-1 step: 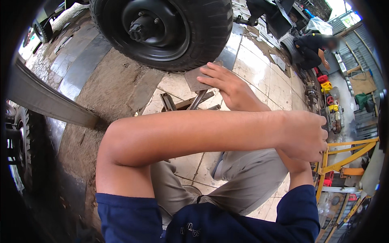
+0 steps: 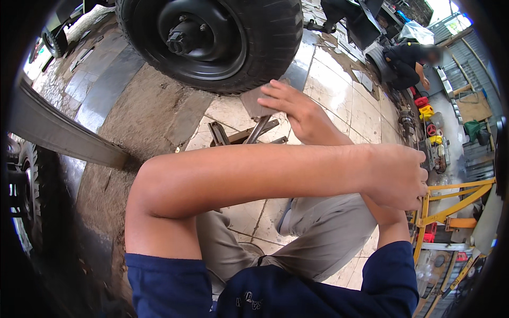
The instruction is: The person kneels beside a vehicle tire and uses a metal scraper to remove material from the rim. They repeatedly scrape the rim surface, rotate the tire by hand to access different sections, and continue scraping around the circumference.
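Note:
My right hand (image 2: 297,108) reaches forward with its fingers stretched out. The fingertips rest on the edge of a flat brown-grey square plate (image 2: 255,103); the thumb is hidden. Beneath the plate, a metal post (image 2: 257,130) slants down to crossed metal bars (image 2: 219,133) on the floor. My left arm lies across the view, over my right forearm. At its end my left hand (image 2: 397,177) shows its back, with the fingers curled under on the right side. What they hold, if anything, cannot be seen.
A large black wheel (image 2: 212,66) stands just beyond the plate. A grey metal beam (image 2: 69,127) slants in from the left. At right are a yellow metal frame (image 2: 440,212) and red and yellow containers (image 2: 426,111). Another person (image 2: 405,63) crouches at far right.

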Demonstrator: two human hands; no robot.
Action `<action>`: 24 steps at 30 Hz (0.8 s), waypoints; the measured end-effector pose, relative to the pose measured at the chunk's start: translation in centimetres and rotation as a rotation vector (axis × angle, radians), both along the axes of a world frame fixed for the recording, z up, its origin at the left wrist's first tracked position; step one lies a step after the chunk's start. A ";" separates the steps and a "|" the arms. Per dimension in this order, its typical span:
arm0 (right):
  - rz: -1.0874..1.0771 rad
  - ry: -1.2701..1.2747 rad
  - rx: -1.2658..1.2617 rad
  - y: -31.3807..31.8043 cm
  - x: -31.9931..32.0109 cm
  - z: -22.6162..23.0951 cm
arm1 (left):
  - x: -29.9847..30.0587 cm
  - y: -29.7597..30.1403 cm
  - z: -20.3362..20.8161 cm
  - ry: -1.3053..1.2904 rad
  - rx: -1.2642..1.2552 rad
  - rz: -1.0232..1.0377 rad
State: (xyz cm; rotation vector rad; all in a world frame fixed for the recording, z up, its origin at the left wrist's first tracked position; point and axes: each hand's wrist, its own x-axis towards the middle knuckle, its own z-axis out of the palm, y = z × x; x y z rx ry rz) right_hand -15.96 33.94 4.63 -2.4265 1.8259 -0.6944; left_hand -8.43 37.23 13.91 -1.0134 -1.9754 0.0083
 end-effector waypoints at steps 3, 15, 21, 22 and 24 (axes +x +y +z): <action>-0.093 -0.058 -0.018 -0.8 -0.6 0.0 | -0.8 0.0 -0.5 0.083 0.070 -0.044; -0.156 0.110 0.022 -0.4 -1.1 0.4 | -0.9 -1.0 -0.9 -0.243 0.083 0.077; 0.073 0.010 0.028 -1.0 -3.9 -1.1 | -4.3 -8.1 -2.9 -0.656 0.053 0.273; 0.065 -0.219 0.104 -0.3 -5.4 -1.8 | -5.9 -9.8 -3.8 -0.714 0.127 0.278; -0.086 -0.233 0.118 0.4 -4.1 -2.8 | -5.6 -14.2 -6.1 -0.816 0.252 0.396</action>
